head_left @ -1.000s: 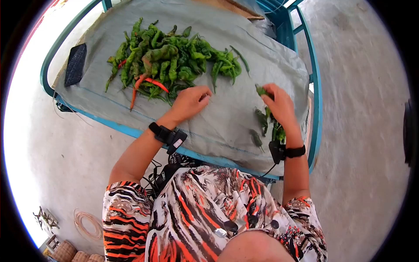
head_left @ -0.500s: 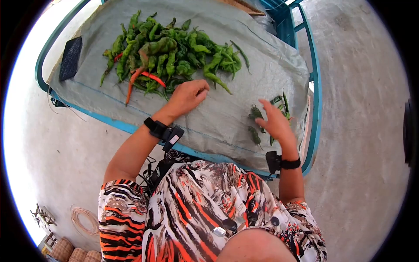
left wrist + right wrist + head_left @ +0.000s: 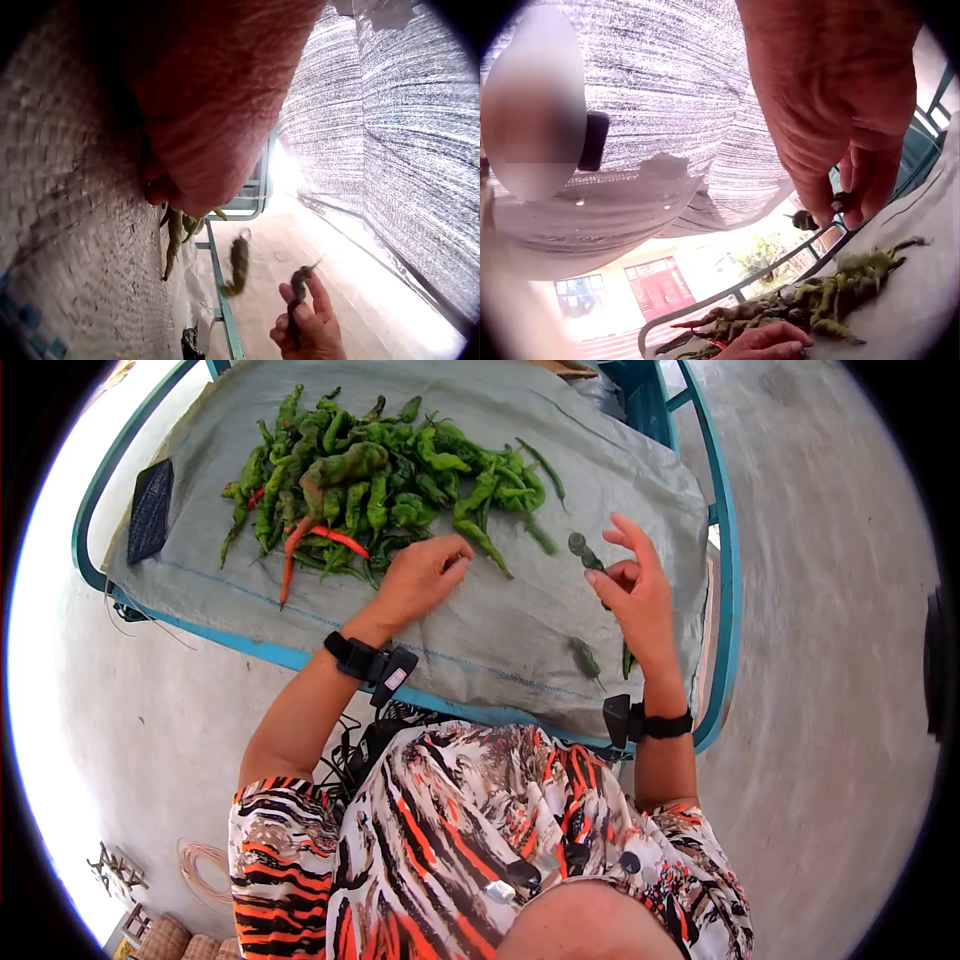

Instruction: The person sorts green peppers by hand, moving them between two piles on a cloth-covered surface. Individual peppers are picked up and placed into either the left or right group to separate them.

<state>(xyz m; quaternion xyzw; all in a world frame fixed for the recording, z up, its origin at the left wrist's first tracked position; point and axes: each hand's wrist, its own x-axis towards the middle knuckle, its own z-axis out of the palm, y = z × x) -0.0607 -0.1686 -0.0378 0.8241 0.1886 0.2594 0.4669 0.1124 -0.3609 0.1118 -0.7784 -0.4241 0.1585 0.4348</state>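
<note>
My right hand (image 3: 640, 595) pinches a dark green, wrinkled chili pepper (image 3: 588, 552) between thumb and fingers, above the right side of the grey sheet. In the left wrist view the same pepper (image 3: 298, 289) stands up from the fingertips. Another green pepper (image 3: 540, 535), blurred, is in the air between that hand and the pile. My left hand (image 3: 422, 577) rests loosely curled on the sheet at the near edge of the pepper pile (image 3: 370, 490), holding nothing. On the sheet near the right wrist lie a small dark pepper (image 3: 584, 659) and a partly hidden one (image 3: 628, 660).
The grey woven sheet (image 3: 500, 630) covers a cart bed with a teal metal rail (image 3: 728, 630) around it. Red peppers (image 3: 340, 540) lie among the green pile. A dark mesh piece (image 3: 150, 510) sits at the left edge. Coiled cord (image 3: 205, 870) lies on the floor.
My right hand released one pepper onto the pile's right edge, reached down to the small group, and came up with another pepper while one flies toward the pile. The left hand stays put.
</note>
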